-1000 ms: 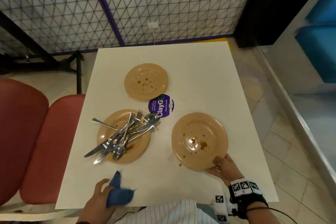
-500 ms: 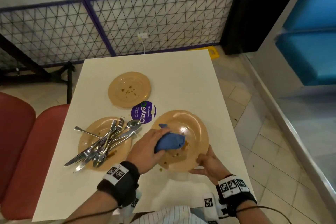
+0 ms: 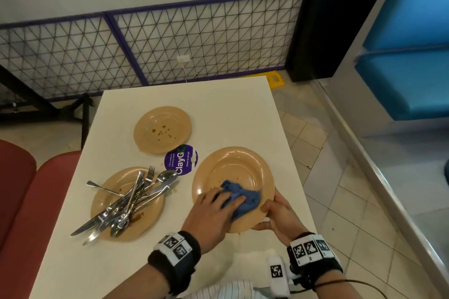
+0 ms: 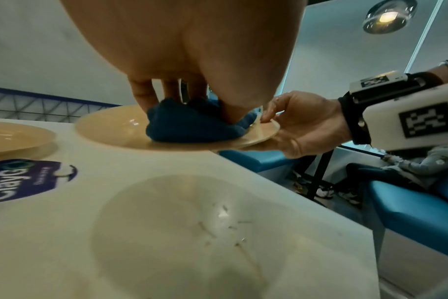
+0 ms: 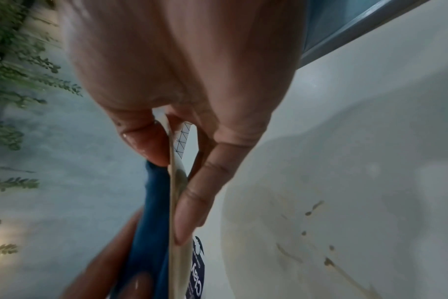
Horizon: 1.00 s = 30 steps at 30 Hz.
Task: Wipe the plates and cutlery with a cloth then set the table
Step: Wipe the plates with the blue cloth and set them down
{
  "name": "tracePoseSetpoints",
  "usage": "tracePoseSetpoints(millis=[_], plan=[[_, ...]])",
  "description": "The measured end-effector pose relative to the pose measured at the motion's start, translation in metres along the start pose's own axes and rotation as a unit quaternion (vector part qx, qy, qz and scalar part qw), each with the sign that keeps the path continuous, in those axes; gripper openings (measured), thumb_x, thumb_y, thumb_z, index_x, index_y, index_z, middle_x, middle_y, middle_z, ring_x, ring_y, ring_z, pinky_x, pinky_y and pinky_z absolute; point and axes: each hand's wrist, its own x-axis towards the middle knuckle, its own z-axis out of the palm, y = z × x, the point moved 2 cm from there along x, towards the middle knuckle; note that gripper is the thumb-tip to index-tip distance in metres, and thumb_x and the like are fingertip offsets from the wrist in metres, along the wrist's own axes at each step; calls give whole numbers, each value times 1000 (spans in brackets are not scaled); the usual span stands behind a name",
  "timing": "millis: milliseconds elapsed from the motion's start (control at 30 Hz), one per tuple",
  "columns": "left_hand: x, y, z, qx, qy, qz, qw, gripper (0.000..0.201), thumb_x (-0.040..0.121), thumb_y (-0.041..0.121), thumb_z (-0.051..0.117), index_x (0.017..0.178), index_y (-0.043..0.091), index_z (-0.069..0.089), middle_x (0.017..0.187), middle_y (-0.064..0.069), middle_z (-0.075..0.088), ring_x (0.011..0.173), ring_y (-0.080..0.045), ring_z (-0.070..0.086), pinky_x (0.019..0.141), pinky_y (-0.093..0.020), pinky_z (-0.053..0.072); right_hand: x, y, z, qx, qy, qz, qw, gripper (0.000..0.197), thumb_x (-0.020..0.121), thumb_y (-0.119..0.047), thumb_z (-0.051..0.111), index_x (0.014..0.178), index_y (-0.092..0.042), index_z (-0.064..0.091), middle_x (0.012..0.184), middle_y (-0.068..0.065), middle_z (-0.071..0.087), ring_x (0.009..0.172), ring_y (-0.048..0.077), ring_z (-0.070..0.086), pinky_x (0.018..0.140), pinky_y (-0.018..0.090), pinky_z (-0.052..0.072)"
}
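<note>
A tan plate (image 3: 233, 167) with brown stains is at the table's near right, its near edge raised off the table. My right hand (image 3: 279, 216) pinches its near rim (image 5: 177, 182), thumb on top and fingers underneath. My left hand (image 3: 213, 211) grips a bunched blue cloth (image 3: 243, 199) and presses it onto the plate's near half; in the left wrist view the fingers and thumb close on the cloth (image 4: 192, 125). A second plate (image 3: 150, 218) at the near left holds a pile of cutlery (image 3: 128, 204). A third stained plate (image 3: 162, 130) lies further back.
A round purple sticker (image 3: 181, 159) is on the white table (image 3: 218, 104) between the plates. A faint wet ring (image 4: 192, 232) marks the tabletop near me. Red chairs (image 3: 36, 201) stand to the left, a mesh fence (image 3: 194, 43) behind, blue benches (image 3: 408, 56) to the right.
My left hand brought the cloth from the table's front edge onto the right plate, then drew it towards the near rim. My right hand keeps hold of the plate's rim.
</note>
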Motion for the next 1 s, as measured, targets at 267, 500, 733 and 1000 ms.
tracePoseSetpoints(millis=[267, 500, 733, 1000], plan=[[2, -78, -24, -47, 5, -142, 989, 79, 103, 16, 41, 152, 39, -16, 164, 2, -21, 149, -24, -21, 123, -49, 18, -7, -18, 18, -29, -61, -11, 998, 53, 85, 9, 47, 126, -21, 61, 109, 15, 65, 89, 33, 67, 63, 49, 60], [47, -16, -50, -130, 80, -78, 985, 90, 101, 26, 49, 146, 37, -28, 153, 5, -37, 146, -18, -27, 125, -40, -2, -2, -45, 47, -75, -70, -61, 993, 53, 83, 8, 50, 125, -21, 62, 114, 20, 68, 91, 31, 68, 66, 51, 61], [-1, -35, -10, 11, 76, 54, 996, 115, 73, 13, 69, 157, 27, -8, 163, -7, 19, 150, -32, 20, 123, -47, 23, -12, -67, 27, -89, -58, -82, 991, 54, 89, 13, 46, 128, -21, 59, 115, 19, 68, 96, 36, 71, 64, 51, 62], [41, -72, -59, -112, 144, -103, 978, 91, 98, 12, 43, 149, 33, -29, 162, 0, -26, 150, -26, -24, 125, -46, -1, -12, -54, 61, -101, -76, -73, 989, 53, 81, 8, 51, 114, -29, 68, 113, 23, 62, 90, 28, 69, 66, 52, 60]])
